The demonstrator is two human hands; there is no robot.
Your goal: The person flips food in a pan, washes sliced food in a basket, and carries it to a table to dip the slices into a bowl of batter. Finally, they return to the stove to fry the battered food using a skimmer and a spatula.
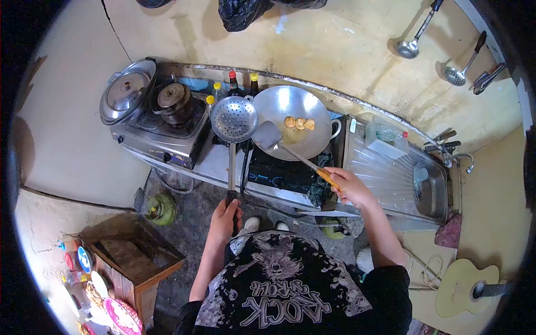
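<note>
My left hand (226,219) is closed round the dark handle of a perforated skimmer (234,119), whose round bowl is held up just left of the wok. In my right hand (350,187) is the wooden handle of a spatula (267,135); its broad metal blade is over the left part of the wok (287,100). Several golden-brown fried pieces (300,123) sit in a row in the wok, beside a little oil. Under the wok is a black stove (279,177), partly hidden.
On the left, a steel gas stove (162,153) carries a lidded pot (173,101) and a large lidded pan (125,92). Bottles (234,84) stand behind the skimmer. To the right are a sink (432,192) and a plastic container (385,139). A green gas cylinder (161,208) is on the floor.
</note>
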